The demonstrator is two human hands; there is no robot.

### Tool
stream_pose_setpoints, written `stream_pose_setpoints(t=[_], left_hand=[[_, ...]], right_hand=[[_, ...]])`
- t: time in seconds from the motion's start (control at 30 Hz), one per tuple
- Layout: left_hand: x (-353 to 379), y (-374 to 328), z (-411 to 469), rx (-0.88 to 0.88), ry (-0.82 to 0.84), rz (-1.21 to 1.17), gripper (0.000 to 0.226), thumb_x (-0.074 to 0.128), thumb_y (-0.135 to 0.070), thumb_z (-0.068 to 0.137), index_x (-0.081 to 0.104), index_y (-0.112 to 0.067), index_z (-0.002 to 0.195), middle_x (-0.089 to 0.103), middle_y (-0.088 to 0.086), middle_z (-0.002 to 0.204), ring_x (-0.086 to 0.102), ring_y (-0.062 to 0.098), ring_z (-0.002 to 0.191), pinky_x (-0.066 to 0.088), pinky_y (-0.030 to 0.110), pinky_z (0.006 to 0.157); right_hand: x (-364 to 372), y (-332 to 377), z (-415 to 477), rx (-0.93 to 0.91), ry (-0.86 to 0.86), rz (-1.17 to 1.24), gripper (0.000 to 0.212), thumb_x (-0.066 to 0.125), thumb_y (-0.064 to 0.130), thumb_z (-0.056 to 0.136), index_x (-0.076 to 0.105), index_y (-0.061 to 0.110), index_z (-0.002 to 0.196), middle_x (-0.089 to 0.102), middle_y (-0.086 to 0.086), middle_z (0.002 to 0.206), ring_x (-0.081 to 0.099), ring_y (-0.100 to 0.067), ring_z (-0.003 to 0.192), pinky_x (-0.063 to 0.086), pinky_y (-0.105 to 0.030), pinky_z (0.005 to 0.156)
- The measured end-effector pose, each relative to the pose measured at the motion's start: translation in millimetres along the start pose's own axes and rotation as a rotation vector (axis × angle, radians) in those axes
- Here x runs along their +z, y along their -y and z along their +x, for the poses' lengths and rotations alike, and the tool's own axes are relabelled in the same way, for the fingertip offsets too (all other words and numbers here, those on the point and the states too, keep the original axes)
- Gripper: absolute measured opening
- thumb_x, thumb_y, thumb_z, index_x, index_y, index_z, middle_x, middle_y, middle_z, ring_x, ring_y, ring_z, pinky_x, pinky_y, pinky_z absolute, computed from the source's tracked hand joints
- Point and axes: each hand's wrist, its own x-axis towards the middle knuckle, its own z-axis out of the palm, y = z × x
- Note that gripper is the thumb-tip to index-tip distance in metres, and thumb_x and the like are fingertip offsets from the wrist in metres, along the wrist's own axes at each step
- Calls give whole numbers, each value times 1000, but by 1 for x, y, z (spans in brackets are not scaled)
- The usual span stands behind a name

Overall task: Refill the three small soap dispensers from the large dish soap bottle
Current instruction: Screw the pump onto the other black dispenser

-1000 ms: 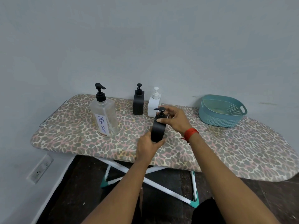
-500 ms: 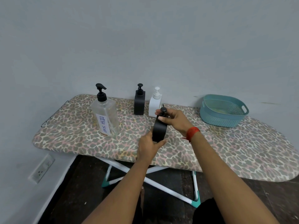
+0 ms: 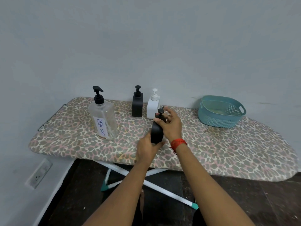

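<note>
Black dispenser [image 3: 157, 133] sits to the right of the dish soap bottle [image 3: 104, 121] and nearer the person than it, low over the ironing board [image 3: 228, 152]; whether its base touches the cover is hidden by the hands. Its long axis is close to upright, the top leaning slightly further away from the bottle. The left hand [image 3: 147, 150] wraps the lower body from the bottle side, thumb and fingers curled round it. The right hand [image 3: 171, 126] comes in from the side away from the bottle, thumb laid across the shoulder and fingers curled behind the neck just under the pump head [image 3: 161, 111], with a fingertip or two lifted free. This looks like the opening step: the pump seems to be getting twisted off, and no filling has begun. That twist turns about the upright axis, so the right hand works the top while the left braces the body against it. The bottle, pump fitted, lies on the left hand's side, so that hand is the nearer one for fetching it. A second black dispenser [image 3: 137, 106] and a white dispenser [image 3: 153, 108] stand right of the bottle toward the wall, both capped; a teal basket [image 3: 216, 121] sits much further right.
</note>
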Motion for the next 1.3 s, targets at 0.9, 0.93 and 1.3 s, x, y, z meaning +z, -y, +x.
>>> stream_pose_setpoints(t=[0.9, 0.93, 1.3], left_hand=[[-5, -6, -3, 13, 29, -9, 59, 84, -48, 76, 65, -15, 121, 73, 0, 100, 69, 17, 93, 58, 38, 81], [-5, -6, -3, 15, 31, -9, 58, 84, -48, 77, 65, -16, 122, 73, -1, 100, 69, 16, 93, 58, 37, 81], [-7, -9, -4, -14, 58, 38, 62, 84, -45, 73, 63, -21, 127, 75, 1, 102, 71, 22, 93, 59, 44, 80]], right_hand=[[-21, 48, 1, -284, 231, -661, 44, 57, 39, 97, 72, 15, 63, 68, 6, 61, 65, -9, 62, 53, -27, 71], [-22, 46, 0, -259, 227, -610, 44, 58, 42, 96, 72, 17, 63, 68, 7, 60, 65, -6, 61, 51, -23, 69], [-14, 2, -31, -8, 27, -446, 68, 72, 59, 79, 52, 19, 130, 56, 12, 114, 55, -4, 91, 44, -17, 76]])
